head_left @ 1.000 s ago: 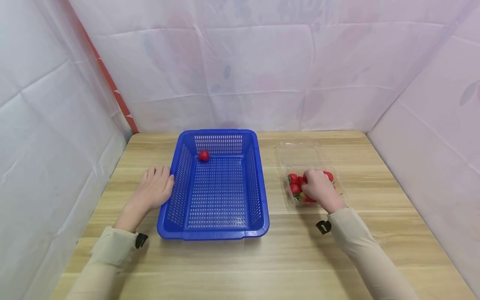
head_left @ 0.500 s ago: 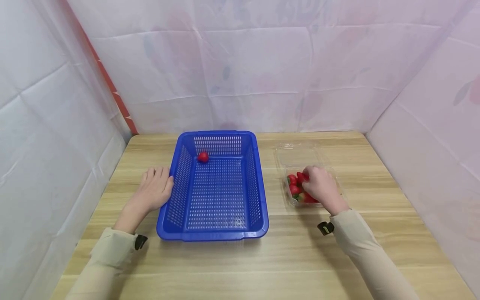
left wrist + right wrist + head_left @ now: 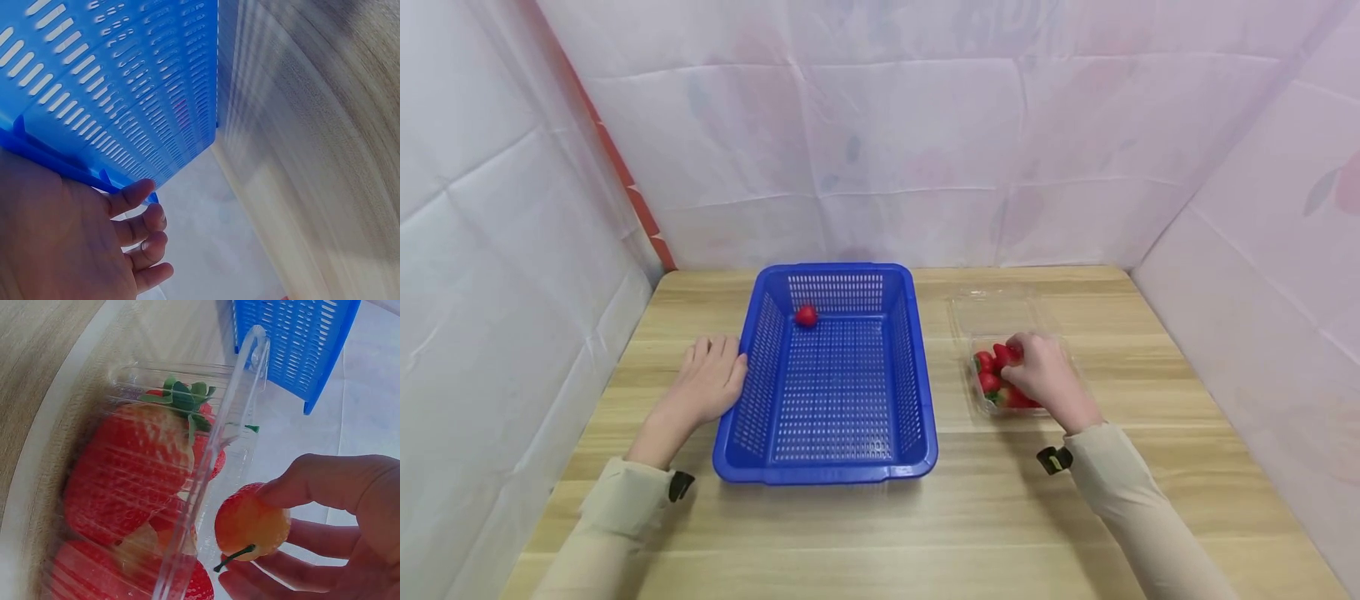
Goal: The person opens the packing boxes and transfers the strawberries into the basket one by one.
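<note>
A blue plastic basket [image 3: 827, 473] with slotted sides stands left of centre. One red strawberry [image 3: 807, 316] lies inside it at the far left corner. My left hand [image 3: 707, 379] rests against the basket's left rim; its fingers are loosely bent beside the rim in the left wrist view. On the right, my right hand [image 3: 1045, 375] is over a clear plastic box [image 3: 1060, 410] of strawberries [image 3: 128, 472]. Thumb and fingers pinch a small red-and-yellow strawberry [image 3: 253, 522] with a green stem, level with the box rim. The hand hides part of the box's contents.
The clear lid [image 3: 996, 312] of the box lies folded back behind it. All stands on a light wooden table [image 3: 880, 542]. White sheeting [image 3: 917, 150] closes off the back and both sides. Dark straps [image 3: 1055, 460] are at both wrists.
My right hand has shifted slightly right over the box, and more of a red strawberry shows at its fingertips. My left hand and the basket keep their places.
</note>
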Demonstrator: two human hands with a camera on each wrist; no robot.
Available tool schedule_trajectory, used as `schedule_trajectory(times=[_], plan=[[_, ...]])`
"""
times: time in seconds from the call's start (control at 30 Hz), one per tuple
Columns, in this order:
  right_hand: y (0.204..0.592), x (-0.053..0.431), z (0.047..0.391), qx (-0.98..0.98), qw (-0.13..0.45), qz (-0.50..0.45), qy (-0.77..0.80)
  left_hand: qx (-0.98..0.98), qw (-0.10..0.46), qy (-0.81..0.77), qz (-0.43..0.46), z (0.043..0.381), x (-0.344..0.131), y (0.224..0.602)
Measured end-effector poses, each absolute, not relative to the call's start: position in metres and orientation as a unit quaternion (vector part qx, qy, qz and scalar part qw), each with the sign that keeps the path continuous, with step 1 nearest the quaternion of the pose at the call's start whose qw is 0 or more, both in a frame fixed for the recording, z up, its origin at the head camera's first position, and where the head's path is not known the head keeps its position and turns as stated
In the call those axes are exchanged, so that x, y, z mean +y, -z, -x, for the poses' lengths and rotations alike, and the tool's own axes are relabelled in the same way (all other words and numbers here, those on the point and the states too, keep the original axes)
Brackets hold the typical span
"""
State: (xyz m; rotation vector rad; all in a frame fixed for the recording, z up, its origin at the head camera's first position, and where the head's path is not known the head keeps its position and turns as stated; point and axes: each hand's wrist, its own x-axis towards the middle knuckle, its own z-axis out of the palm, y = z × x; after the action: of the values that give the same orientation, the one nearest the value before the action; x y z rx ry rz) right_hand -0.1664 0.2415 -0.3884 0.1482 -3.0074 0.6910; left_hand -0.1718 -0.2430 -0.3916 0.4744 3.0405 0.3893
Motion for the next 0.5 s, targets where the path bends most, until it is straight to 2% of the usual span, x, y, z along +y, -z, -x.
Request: schedule_trajectory(times=[0.3,0.5], plan=[[0.385,0.239,0.166,-0.972,0.061,-0.052,-0.221,0.98,0.023,-0.13,-0.15,0.17,-0.242,0.39],[0.378,0.234,0.166,-0.97,0.053,-0.055,-0.233,0.98,0.02,-0.128,-0.15,0.171,-0.242,0.39]])
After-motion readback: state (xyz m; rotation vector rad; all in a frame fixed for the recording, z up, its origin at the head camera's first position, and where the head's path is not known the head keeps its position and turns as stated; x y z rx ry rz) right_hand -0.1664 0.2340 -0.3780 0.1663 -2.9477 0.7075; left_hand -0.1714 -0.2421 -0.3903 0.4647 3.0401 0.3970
